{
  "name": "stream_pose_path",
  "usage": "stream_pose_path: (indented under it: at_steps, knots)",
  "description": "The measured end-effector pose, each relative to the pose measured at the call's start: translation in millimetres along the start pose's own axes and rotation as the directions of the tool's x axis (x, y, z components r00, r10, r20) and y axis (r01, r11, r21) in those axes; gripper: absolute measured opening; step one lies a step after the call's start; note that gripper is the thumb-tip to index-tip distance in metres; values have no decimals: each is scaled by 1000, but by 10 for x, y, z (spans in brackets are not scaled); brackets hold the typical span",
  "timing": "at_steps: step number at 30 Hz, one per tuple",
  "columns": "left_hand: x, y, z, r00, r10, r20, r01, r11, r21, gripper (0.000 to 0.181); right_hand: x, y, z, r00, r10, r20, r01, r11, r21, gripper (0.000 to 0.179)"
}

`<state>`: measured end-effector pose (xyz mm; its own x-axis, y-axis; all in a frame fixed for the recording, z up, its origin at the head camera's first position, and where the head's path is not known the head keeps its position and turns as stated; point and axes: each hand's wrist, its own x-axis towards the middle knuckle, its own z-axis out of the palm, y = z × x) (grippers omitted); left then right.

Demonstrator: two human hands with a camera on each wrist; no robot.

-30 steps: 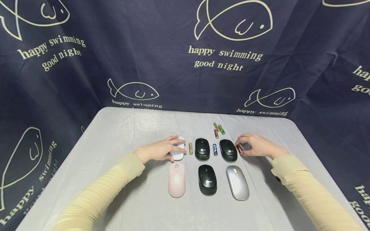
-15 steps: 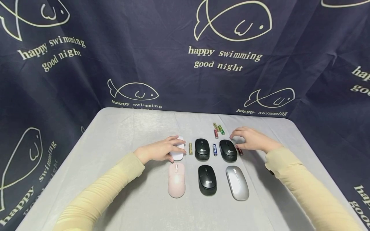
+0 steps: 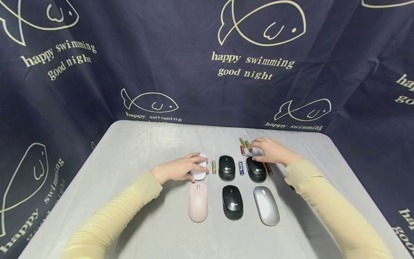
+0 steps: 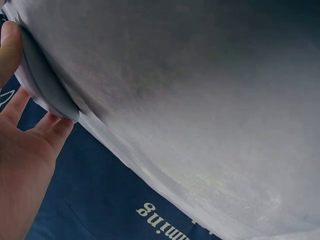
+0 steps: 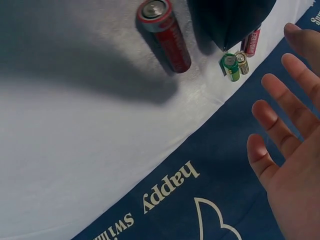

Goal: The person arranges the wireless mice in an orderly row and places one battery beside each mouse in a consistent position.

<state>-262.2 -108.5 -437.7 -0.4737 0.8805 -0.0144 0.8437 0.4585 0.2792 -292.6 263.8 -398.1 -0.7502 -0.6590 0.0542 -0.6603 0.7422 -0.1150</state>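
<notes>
My left hand [image 3: 178,168] lies over a white mouse [image 3: 199,175] at the back left of the mice. In the left wrist view, thumb and fingers hold this mouse [image 4: 47,80] by its edges. My right hand [image 3: 274,151] hovers with nothing in it over the far end of a black mouse [image 3: 257,173]. Its fingertips reach toward a small cluster of batteries: a green one [image 5: 231,70], a gold one [image 3: 242,141] and a red one [image 3: 242,150]. Below its palm, a dark red battery [image 3: 269,168] lies beside the black mouse. Its fingers [image 5: 277,127] are spread in the right wrist view.
A gold battery [image 3: 214,167] and a blue battery [image 3: 241,168] lie on either side of another black mouse [image 3: 226,168]. The front row holds a pink mouse [image 3: 198,203], a black mouse [image 3: 232,203] and a silver mouse [image 3: 266,207]. A dark fish-print curtain [image 3: 200,72] hangs behind the table [image 3: 155,144].
My right hand has left the dark red battery beside the black mouse and moved back and left toward the battery cluster. My left hand has stayed on the white mouse.
</notes>
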Motion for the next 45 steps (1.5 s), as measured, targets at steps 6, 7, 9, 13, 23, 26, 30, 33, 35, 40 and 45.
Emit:
stream_pose_path:
  at_steps: [6, 7, 9, 13, 23, 26, 30, 33, 35, 40, 45]
  knots:
    - [-4, -7, 7, 1000, 0, 3, 0, 1000, 6, 58, 114, 27, 32, 1000, -7, -14, 7, 1000, 9, 38]
    - [-4, -8, 9, 1000, 0, 3, 0, 1000, 7, 58, 132, 29, 36, 1000, -10, -13, 10, 1000, 10, 38]
    - [-4, -9, 9, 1000, 0, 2, 0, 1000, 4, 58, 165, 31, 41, 1000, -15, -9, 15, 1000, 2, 38]
    - [-3, -10, 6, 1000, 3, -4, -3, 1000, -3, 58, 229, 22, 49, 1000, -24, 4, 24, 1000, -9, 39]
    - [-4, -21, 5, 1000, 4, 0, -4, 1000, 13, 59, 351, 39, 107, 999, -39, 38, 41, 999, -35, 39]
    - [-3, -18, 4, 1000, -2, 5, 2, 1000, 11, 59, 372, 41, 127, 998, -54, 31, 55, 998, -33, 39]
    - [-1, -16, 6, 1000, -1, 6, 1, 1000, 11, 59, 400, 59, 195, 997, -68, 30, 69, 997, -40, 39]
    - [-4, -13, 10, 1000, 3, 5, -3, 1000, 20, 59, 412, 68, 235, 997, -65, 35, 66, 997, -48, 38]
    - [-6, -11, 8, 1000, 5, 5, -5, 1000, 20, 59, 416, 66, 245, 998, -56, 38, 58, 997, -53, 38]
    - [-6, -17, 9, 1000, 3, 1, -3, 1000, 11, 59, 420, 51, 250, 998, -42, 40, 45, 997, -64, 35]
    - [-3, -23, 15, 1000, 4, 1, -4, 1000, 7, 59, 420, 33, 261, 998, -53, 30, 56, 996, -75, 32]
